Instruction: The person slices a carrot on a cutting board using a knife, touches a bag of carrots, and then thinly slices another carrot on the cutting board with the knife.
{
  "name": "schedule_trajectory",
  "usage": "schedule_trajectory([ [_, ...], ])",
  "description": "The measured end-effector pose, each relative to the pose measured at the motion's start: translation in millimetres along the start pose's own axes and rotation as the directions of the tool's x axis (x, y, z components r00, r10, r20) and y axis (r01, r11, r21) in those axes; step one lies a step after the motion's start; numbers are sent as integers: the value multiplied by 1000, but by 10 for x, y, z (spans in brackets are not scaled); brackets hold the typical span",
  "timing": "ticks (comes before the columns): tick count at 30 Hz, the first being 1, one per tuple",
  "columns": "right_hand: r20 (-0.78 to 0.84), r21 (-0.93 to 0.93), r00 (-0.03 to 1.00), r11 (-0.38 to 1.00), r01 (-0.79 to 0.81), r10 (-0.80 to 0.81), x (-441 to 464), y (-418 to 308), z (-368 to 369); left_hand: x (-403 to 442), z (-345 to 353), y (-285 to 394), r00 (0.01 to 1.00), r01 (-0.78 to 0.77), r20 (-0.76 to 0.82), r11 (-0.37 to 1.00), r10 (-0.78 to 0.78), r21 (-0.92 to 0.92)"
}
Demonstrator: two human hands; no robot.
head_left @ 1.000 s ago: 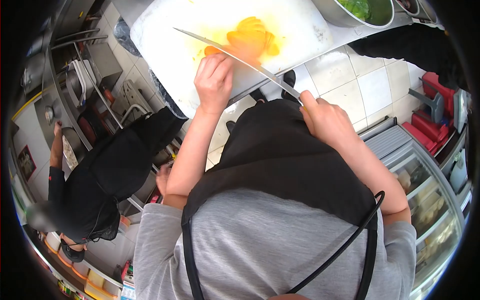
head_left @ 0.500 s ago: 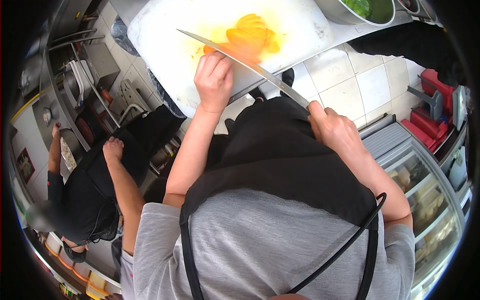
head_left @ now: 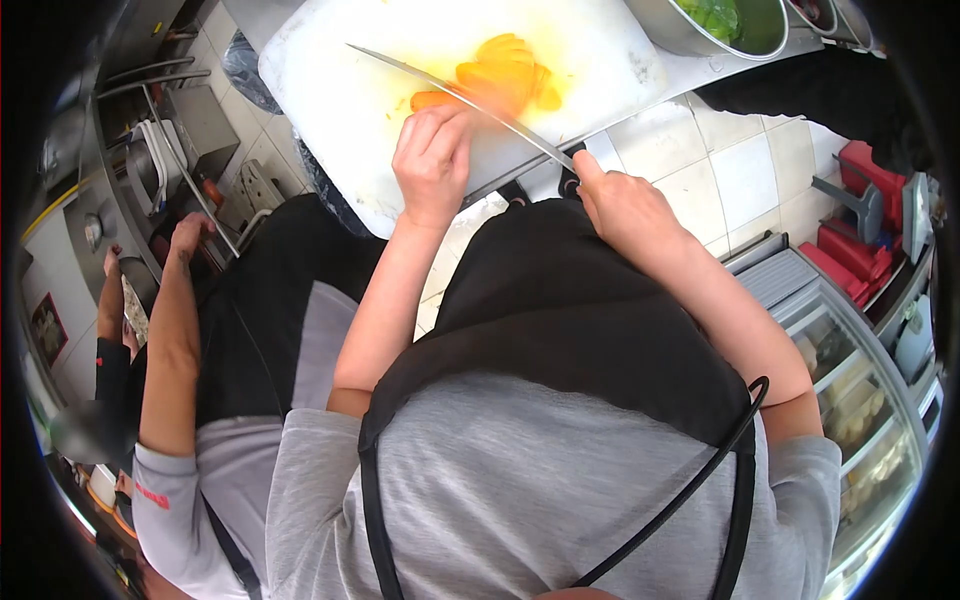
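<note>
My right hand [head_left: 630, 208] is wrapped round the handle of a long kitchen knife [head_left: 510, 123]. The blade slants up and left over the white cutting board [head_left: 320, 110], crossing in front of my left fingertips. My left hand [head_left: 433, 165] is closed, with curled fingers pressed on an orange piece, apparently carrot [head_left: 430, 100], that shows just past the knuckles. Beyond the blade, a fanned pile of orange slices [head_left: 505, 65] lies on the board. Its surface around them is stained yellow-orange, with small crumbs. Exactly where the edge meets the piece is hidden.
A metal bowl [head_left: 765, 35] with green leaves [head_left: 715, 15] stands right of the board. On my left, a co-worker in a grey shirt [head_left: 230, 470] stands close, with another person's arm beyond. A glass-topped display fridge [head_left: 850, 400] and red containers [head_left: 850, 255] are to my right.
My right hand and the knife have moved up and left, pushing the blade further across the board. My left hand has barely shifted. A grey-shirted co-worker now stands close at left.
</note>
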State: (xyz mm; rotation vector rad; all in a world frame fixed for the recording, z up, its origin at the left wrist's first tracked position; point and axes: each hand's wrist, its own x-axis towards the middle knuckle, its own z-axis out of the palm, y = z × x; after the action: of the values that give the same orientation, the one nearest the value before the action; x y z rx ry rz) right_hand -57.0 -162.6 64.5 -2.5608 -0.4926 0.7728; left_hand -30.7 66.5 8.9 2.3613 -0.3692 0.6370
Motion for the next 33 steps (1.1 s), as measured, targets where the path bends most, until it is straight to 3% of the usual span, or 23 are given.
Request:
schedule_trajectory([
  [5,-26,10,1000,1000,9,-9,-3,28,-24,135,-74,43,993,113,24,991,-112,-75],
  [7,-27,52,1000,999,9,-8,2,37,-69,255,-78,73,989,-25,150,988,2,152],
  [11,0,77,1000,997,0,0,-42,51,-113,378,-30,132,970,-23,239,968,-39,251],
  [13,-45,80,999,997,16,-12,-69,41,-109,365,-53,154,992,65,98,988,-79,139],
  [16,-56,90,998,996,22,-17,-112,59,-105,176,-114,78,996,86,25,996,-87,16],
  [20,10,59,1000,998,-28,28,-171,67,-107,43,-90,36,997,30,67,999,-32,35],
  [22,-51,52,999,999,9,-6,-215,50,-127,38,-77,29,999,5,49,999,-8,51],
  [33,-51,-135,999,991,-7,0,-691,-156,-214,-63,-86,-19,999,-40,15,996,39,82],
])
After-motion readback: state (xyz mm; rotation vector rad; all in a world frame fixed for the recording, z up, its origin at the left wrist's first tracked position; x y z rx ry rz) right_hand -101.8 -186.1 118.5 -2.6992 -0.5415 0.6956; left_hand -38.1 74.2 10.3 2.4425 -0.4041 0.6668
